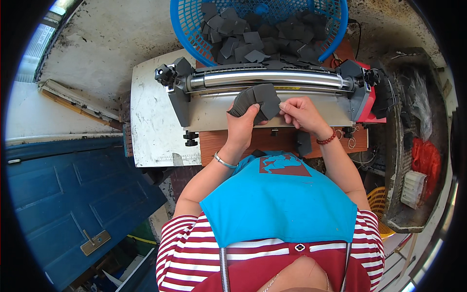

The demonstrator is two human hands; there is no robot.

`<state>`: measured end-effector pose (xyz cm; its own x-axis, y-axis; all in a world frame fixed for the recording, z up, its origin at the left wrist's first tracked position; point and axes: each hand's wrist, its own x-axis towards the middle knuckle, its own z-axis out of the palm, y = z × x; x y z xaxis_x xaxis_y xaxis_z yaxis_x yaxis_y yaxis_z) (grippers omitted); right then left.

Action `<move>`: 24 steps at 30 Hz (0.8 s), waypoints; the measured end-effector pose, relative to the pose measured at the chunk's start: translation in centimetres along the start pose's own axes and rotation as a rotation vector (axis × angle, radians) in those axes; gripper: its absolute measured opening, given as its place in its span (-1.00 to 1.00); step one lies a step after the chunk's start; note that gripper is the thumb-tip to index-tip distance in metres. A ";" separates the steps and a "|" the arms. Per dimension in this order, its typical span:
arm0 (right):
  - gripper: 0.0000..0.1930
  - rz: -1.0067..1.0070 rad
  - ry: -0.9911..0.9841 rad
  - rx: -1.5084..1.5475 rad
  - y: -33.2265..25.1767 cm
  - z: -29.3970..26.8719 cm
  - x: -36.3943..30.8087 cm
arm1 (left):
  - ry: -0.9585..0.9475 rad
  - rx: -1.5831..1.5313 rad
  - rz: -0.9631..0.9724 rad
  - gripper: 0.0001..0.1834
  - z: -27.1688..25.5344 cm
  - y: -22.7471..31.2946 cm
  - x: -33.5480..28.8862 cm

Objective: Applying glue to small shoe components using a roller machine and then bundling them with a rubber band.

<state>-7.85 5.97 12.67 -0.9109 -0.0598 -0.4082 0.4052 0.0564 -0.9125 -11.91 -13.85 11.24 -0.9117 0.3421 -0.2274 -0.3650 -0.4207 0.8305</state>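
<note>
My left hand is closed round a fanned stack of thin dark grey square pieces, holding it just in front of a roller machine. One square piece sticks out at the right of the stack. My right hand pinches the edge of that piece between thumb and fingertips, while its other fingers are curled. Behind both hands runs the machine's shiny metal roller, above a flat metal feed plate. The lower part of the stack is hidden by my left fingers.
Beyond the roller stands a blue plastic basket with many dark pieces. A white board lies at the left, above a blue door. At right are a grey trough, a red plastic bag and a yellow basket.
</note>
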 end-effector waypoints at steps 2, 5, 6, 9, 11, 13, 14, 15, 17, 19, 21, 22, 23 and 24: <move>-0.68 -0.002 -0.005 -0.002 0.0 -0.3 0.0 | -0.016 0.025 -0.015 -0.74 -0.1 0.0 0.0; -0.67 0.015 0.008 -0.014 -0.2 -0.6 -0.3 | 0.013 0.008 -0.006 -0.73 -0.3 0.0 0.1; -0.68 0.033 0.030 -0.025 -0.4 -0.8 -0.4 | 0.014 0.008 -0.005 -0.73 -0.5 -0.1 0.1; -0.68 0.205 -0.003 -0.198 -0.7 -2.7 -0.5 | 0.018 0.034 -0.009 -0.73 -1.0 -0.1 0.0; -0.67 0.215 0.068 -0.303 -0.7 -3.6 -0.2 | 0.055 0.065 0.024 -0.72 -0.9 0.0 -0.2; -0.67 0.226 0.143 -0.407 -0.3 -3.7 0.1 | 0.041 0.055 0.014 -0.72 -0.6 0.2 -0.2; -0.64 0.134 0.177 -0.368 0.2 -3.3 0.4 | 0.031 0.043 0.004 -0.72 -0.4 0.2 -0.3; -0.61 0.041 0.209 -0.330 0.2 -2.7 0.7 | 0.030 0.043 0.004 -0.72 -0.2 0.3 -0.2; -0.62 -0.024 0.189 -0.247 0.0 -1.1 0.6 | 0.030 0.027 -0.025 -0.75 0.4 0.1 -0.1; -0.62 -0.096 0.168 -0.164 -0.2 0.2 0.2 | 0.019 0.025 -0.024 -0.74 0.5 -0.2 -0.1; -0.64 -0.160 0.128 -0.214 -0.1 0.7 0.1 | 0.010 0.023 -0.026 -0.74 0.4 -0.3 -0.1; -0.68 -0.176 0.136 -0.204 -0.1 0.7 0.0 | 0.012 0.025 -0.027 -0.73 0.4 -0.2 -0.1; -0.68 -0.176 0.136 -0.203 -0.2 0.6 0.0 | 0.013 0.027 -0.029 -0.73 0.4 -0.1 -0.1; -0.67 -0.139 0.127 -0.168 -0.1 0.3 0.0 | 0.013 0.027 -0.030 -0.73 0.3 -0.1 -0.1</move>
<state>-7.85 5.65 12.80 -0.9638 0.0460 -0.2628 0.2663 0.2222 -0.9379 -11.74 -13.55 11.35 -0.9028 0.3432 -0.2591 -0.3875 -0.3877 0.8364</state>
